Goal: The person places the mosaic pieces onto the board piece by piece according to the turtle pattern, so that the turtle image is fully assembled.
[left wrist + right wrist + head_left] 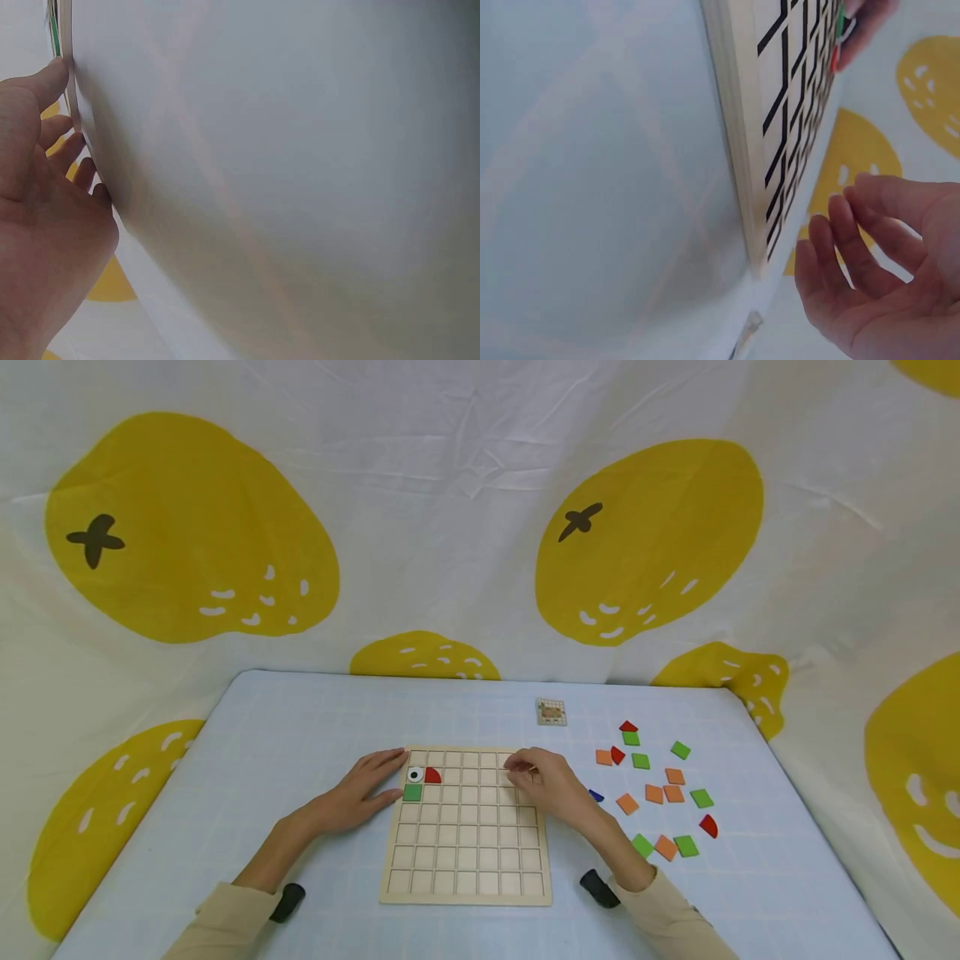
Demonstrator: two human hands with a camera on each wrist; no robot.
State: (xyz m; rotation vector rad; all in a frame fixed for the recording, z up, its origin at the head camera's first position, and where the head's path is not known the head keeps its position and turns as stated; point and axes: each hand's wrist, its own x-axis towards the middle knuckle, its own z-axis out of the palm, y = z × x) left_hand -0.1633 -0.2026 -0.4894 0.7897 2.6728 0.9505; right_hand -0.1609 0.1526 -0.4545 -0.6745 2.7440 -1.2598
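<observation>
A wooden grid board (465, 864) lies on the table in front of me. Near its upper left corner sit a white tile with a black eye dot (416, 774), a red quarter-circle tile (432, 775) and a green square tile (412, 792). My left hand (358, 793) rests at the board's left edge, its fingertips touching the side. Over the board's upper right part hovers my right hand (551, 787), fingers loosely bent. In the right wrist view, nothing shows between the right thumb and fingers (847, 247).
Right of the board lie scattered orange squares (627, 804), green squares (701, 798), red quarter-circles (708, 826) and a blue piece (596, 796) partly behind the right arm. A small picture card (552, 712) lies beyond the board. A patterned curtain (450, 527) hangs behind the table.
</observation>
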